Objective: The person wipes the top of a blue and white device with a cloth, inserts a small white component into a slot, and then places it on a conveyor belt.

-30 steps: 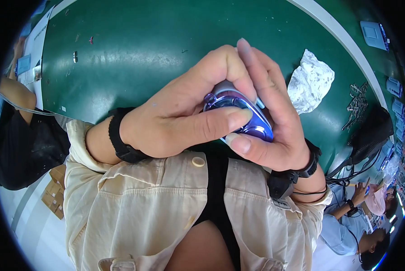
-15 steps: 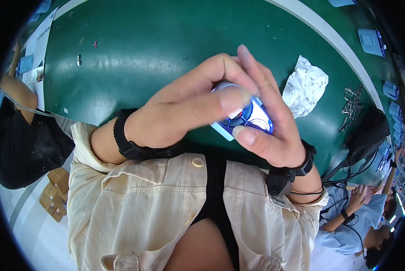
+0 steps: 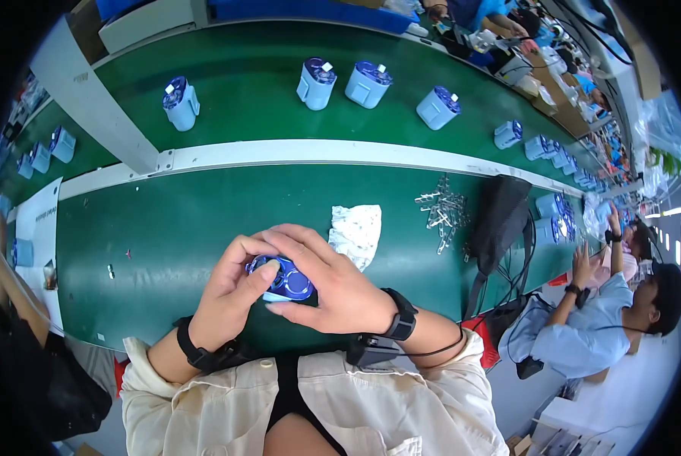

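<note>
Both my hands are wrapped around a small light-blue plastic unit with a dark blue top (image 3: 282, 280), held just above the near edge of the green table (image 3: 188, 220). My left hand (image 3: 230, 292) grips it from the left with the thumb on its top. My right hand (image 3: 329, 289) covers it from the right and above. Much of the unit is hidden by my fingers. Each wrist wears a black band.
A crumpled white cloth (image 3: 358, 232) lies right of my hands, then a pile of small metal parts (image 3: 443, 211) and a black bag (image 3: 500, 220). Several matching blue units (image 3: 316, 82) stand on the conveyor belt behind a white rail (image 3: 279, 152). Another person (image 3: 621, 304) sits at the right.
The view has tilted up, so the conveyor and its units now show. My hands still hold the blue unit, now smaller and lower in the picture.
</note>
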A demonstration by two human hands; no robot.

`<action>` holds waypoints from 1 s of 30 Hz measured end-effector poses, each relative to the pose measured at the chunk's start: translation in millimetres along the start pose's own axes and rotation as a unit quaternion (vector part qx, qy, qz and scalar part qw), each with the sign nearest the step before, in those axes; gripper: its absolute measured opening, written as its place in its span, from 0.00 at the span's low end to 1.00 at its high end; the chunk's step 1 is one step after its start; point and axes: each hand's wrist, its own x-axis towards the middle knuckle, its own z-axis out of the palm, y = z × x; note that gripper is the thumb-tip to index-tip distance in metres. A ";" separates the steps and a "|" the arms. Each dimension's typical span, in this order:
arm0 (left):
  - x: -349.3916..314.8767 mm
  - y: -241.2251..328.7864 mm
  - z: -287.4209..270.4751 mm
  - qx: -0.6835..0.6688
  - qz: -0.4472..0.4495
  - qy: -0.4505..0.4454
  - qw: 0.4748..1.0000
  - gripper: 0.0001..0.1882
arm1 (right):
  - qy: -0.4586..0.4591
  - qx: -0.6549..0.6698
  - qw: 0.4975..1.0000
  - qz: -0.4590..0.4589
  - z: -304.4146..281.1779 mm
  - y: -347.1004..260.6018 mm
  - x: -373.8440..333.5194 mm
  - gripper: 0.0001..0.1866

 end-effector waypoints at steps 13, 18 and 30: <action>24.1 -11.8 6.4 0.101 0.051 0.012 0.993 0.22 | 0.068 -0.160 0.983 0.057 -49.2 -2.4 3.0 0.32; 20.2 -9.7 -13.5 0.097 0.068 0.006 0.993 0.30 | 0.430 -0.287 0.848 0.117 -207.8 50.8 28.7 0.25; 21.4 -14.7 -32.4 0.122 0.033 0.021 0.992 0.22 | 0.396 -0.371 0.745 0.387 -363.4 193.8 17.3 0.41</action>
